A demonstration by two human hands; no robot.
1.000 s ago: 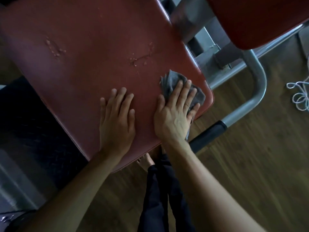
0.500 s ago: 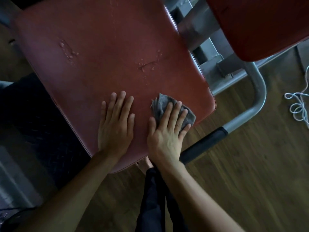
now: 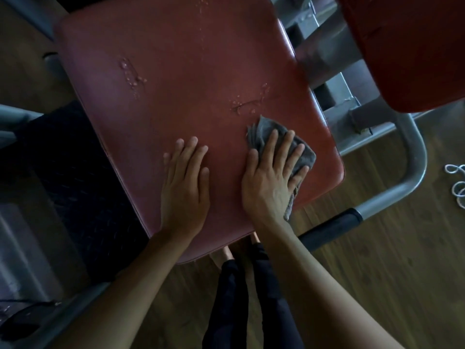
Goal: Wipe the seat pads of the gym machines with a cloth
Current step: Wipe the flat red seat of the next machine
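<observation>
Right hand: my right hand (image 3: 271, 177) lies flat, fingers straight and slightly spread. It presses the crumpled grey cloth (image 3: 305, 154) down, and no finger curls round it.
Left hand: my left hand (image 3: 185, 190) lies palm down on bare vinyl, fingers straight and close together, holding nothing.
Task item: the dark red padded vinyl seat pad (image 3: 176, 71) is the surface under both hands. The cloth sits near its near right corner.
Edges: my right little finger is near the pad's right edge. One tail of the cloth hangs over the near edge beside my wrist.
Open room: bare pad extends ahead of both hands and to the left. Water droplets (image 3: 130, 74) stand in two patches ahead, one just beyond the cloth.
Surroundings: a grey steel frame tube (image 3: 412, 152) with a black grip (image 3: 329, 229) runs to the right above the wooden floor (image 3: 377, 285).
Hidden: most of the cloth is under my palm. The pad's far edge runs out of frame, and a white cord (image 3: 456, 185) is cut off at the right.
</observation>
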